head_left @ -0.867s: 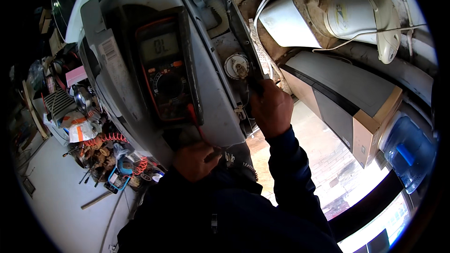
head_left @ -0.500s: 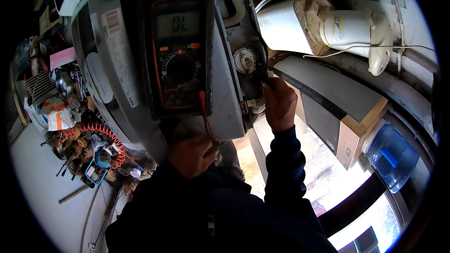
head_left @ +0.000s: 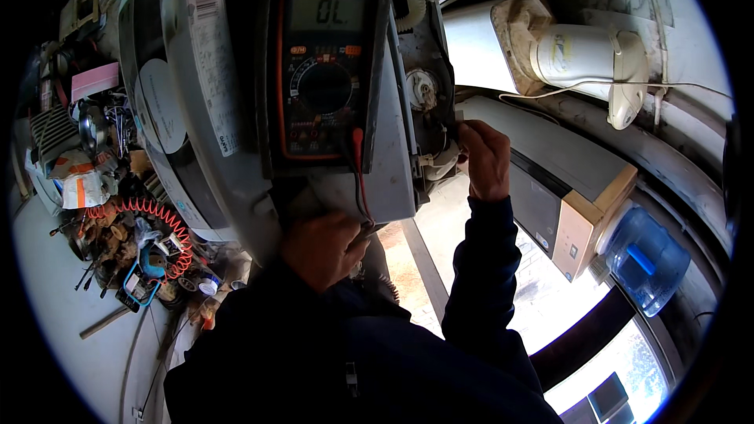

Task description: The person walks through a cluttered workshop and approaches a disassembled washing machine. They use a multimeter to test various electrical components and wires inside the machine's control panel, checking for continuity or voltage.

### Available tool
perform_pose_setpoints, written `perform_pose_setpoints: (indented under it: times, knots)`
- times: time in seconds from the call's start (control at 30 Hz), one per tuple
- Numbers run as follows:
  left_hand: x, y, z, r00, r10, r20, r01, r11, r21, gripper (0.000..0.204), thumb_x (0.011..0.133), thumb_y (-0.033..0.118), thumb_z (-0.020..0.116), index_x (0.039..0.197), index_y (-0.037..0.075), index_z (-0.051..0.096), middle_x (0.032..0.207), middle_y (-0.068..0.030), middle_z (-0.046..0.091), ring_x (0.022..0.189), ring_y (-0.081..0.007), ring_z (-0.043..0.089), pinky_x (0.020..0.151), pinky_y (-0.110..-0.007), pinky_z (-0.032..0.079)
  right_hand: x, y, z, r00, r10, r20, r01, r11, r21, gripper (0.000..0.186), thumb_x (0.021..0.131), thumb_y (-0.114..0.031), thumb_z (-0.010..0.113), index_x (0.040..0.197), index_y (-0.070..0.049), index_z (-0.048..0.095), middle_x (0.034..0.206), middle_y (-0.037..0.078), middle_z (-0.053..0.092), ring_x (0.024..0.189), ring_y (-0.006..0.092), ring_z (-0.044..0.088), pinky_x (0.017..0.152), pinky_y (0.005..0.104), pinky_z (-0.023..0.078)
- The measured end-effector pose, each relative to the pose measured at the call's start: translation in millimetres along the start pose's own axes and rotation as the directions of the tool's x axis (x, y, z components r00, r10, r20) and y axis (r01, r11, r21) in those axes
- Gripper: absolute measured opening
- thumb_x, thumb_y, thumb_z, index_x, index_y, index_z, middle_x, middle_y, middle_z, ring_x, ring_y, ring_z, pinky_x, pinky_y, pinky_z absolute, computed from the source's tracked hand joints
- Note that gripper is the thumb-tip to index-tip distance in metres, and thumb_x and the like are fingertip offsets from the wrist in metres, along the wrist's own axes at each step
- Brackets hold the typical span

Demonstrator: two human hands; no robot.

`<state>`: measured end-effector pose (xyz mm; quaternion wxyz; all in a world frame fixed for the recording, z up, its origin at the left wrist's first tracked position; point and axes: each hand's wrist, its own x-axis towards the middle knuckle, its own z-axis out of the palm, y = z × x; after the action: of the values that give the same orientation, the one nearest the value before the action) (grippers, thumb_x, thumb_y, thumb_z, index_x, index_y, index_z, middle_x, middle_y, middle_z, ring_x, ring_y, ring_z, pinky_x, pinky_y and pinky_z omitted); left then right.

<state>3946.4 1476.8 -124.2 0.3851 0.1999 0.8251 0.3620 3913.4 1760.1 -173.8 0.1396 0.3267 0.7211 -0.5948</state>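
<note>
A black multimeter with an orange-red inner edge point(head_left: 324, 122) lies on the grey casing of an appliance point(head_left: 389, 196); its display is lit. Red and black test leads point(head_left: 360, 177) run down from its sockets to my left hand point(head_left: 320, 251). That hand is closed, gripping the leads by the casing's near edge. Beyond the casing's right side is an open, dirty compartment with a round white part point(head_left: 422, 90). My right hand point(head_left: 487, 161) is at this compartment's near right side, fingers pinched together. Whatever lies between its fingertips is too dark to make out.
Left of the meter is a grey panel with a barcode label point(head_left: 212, 63). A coiled red hose point(head_left: 177, 224) lies among cluttered tools at far left. To the right stand a grey and beige box-shaped appliance point(head_left: 585, 228), a blue water bottle point(head_left: 648, 255) and a white pipe-like fixture point(head_left: 577, 55).
The view has shifted, so the multimeter and casing appear farther right and higher. My left hand keeps the leads; my right hand stays by the compartment with its fingers pinched.
</note>
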Motion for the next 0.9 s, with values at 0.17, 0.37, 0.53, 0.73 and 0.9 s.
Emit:
perform_pose_setpoints:
  times: [0.17,0.37,0.53,0.73,0.9]
  knots:
    - [0,-2,1,1.0,0.016,-0.009,-0.016,1.0,-0.007,0.02,0.081,0.019,0.075,0.093,0.004,0.068,0.077,-0.0106,0.061,0.065,-0.0261,0.062,0.058,-0.038,0.049,-1,3,0,1.0,-0.004,-0.021,0.005,0.999,0.034,0.026,0.091,-0.014,0.055,0.098,0.007,0.069,0.069,0.003,0.06,0.059,0.0101,0.05,0.056,0.0252,0.041]
    - [3,3,-4,1.0,0.002,0.005,-0.002,1.0,-0.007,0.02,0.08,0.019,0.076,0.087,0.002,0.067,0.074,-0.012,0.061,0.064,-0.0273,0.061,0.057,-0.039,0.048,-2,7,1,0.999,0.002,-0.045,0.001,0.997,0.081,0.027,0.092,-0.016,0.056,0.098,0.006,0.07,0.069,0.003,0.059,0.058,0.0093,0.05,0.054,0.0243,0.04]
    - [6,6,-8,0.998,0.007,0.056,-0.009,0.999,0.036,0.024,0.082,0.025,0.073,0.082,0.003,0.065,0.073,-0.0128,0.06,0.067,-0.031,0.063,0.06,-0.043,0.051,-2,9,-1,0.999,-0.024,-0.036,0.027,0.996,0.084,0.026,0.092,-0.015,0.055,0.095,0.007,0.069,0.067,0.001,0.058,0.06,0.0076,0.051,0.055,0.024,0.039]
    - [9,10,-7,0.999,0.032,-0.012,-0.032,0.999,0.002,0.023,0.079,0.023,0.076,0.077,0.003,0.065,0.07,-0.0131,0.061,0.06,-0.0289,0.062,0.054,-0.04,0.047,-3,14,0,0.996,-0.07,-0.048,0.075,0.993,0.094,0.028,0.09,-0.018,0.055,0.093,0.007,0.069,0.066,0.003,0.06,0.063,0.0088,0.054,0.058,0.0273,0.043]
    - [9,13,-8,1.0,0.007,0.017,-0.007,1.0,0.03,0.022,0.078,0.024,0.076,0.079,0.004,0.066,0.07,-0.0128,0.061,0.061,-0.0277,0.062,0.054,-0.039,0.047,-6,15,1,0.982,-0.158,-0.103,0.15,0.986,-0.079,0.028,0.09,-0.02,0.055,0.093,0.004,0.069,0.067,0.012,0.062,0.063,0.0181,0.06,0.061,0.0337,0.047]
